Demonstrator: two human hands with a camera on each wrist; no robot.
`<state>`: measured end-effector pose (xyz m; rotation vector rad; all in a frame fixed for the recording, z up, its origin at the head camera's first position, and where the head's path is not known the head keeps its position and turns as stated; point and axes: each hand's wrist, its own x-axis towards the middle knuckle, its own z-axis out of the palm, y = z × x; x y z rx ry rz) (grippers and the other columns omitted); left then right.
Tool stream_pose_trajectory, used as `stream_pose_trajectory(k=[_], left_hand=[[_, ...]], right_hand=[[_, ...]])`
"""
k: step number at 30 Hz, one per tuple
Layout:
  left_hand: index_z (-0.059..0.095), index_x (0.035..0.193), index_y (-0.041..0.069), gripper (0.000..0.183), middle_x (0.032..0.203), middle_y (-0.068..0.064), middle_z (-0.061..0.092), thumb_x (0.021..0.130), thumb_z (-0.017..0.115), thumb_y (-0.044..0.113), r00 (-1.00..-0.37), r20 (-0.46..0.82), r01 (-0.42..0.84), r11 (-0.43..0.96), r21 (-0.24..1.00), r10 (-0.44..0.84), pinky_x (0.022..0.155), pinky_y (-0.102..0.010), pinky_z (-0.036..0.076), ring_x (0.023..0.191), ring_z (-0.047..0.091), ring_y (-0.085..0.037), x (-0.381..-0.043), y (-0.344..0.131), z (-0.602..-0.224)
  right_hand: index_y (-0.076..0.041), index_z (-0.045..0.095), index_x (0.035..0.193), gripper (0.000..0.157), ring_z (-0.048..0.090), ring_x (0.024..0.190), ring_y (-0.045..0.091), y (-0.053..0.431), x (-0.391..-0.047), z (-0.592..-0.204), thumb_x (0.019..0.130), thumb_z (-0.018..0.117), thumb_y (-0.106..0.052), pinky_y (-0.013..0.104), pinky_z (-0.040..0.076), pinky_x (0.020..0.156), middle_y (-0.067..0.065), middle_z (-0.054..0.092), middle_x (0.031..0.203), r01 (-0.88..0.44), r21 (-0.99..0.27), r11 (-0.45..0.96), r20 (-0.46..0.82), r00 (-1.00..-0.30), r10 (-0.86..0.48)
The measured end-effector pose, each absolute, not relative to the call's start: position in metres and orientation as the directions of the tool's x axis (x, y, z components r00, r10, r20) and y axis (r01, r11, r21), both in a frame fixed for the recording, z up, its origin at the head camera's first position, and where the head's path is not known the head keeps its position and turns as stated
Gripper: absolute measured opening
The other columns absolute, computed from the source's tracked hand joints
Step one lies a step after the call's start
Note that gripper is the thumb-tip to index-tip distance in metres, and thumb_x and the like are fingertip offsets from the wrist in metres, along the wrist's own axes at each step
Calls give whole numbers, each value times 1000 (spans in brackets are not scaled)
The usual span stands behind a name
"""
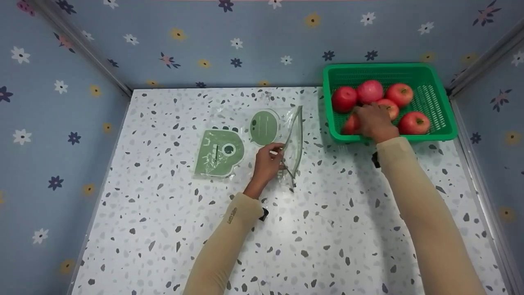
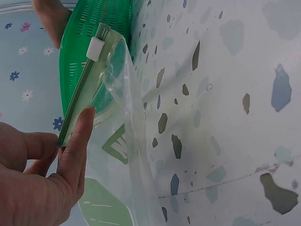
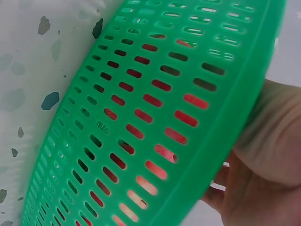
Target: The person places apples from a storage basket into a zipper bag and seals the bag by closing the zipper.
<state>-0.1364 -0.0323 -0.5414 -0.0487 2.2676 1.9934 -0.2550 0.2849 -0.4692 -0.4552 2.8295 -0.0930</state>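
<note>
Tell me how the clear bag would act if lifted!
The clear bag would probably sag, since its plastic looks thin and wrinkled. It's likely light, lying mostly flat. Its green zip edge may bend less, looking thicker.

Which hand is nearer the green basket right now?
Right. The right hand is over the near side of the green basket, among the apples; the left hand is outside, left of it, pinching the clear bag's edge.

The left sleeve [image 1: 221, 246] appears to read "Let's Slim"; letters [image 2: 122, 148] on the plastic bag [image 1: 219, 157] are unclear.
</note>
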Motion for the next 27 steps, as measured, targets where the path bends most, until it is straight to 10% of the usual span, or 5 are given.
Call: stream_pose_trajectory(k=[27], left_hand=[[67,130,-10,27,109,-20,65,106,58,-1,-992,-112,-103,128,986,63,68,-35,65,85,68,-26,-136,-36,-543]], right_hand=[[3,61,135,59,52,121,49,291,-249,-466,86,88,-16,70,43,103,31,65,127,-375,-147,915,-112,-913,-392]])
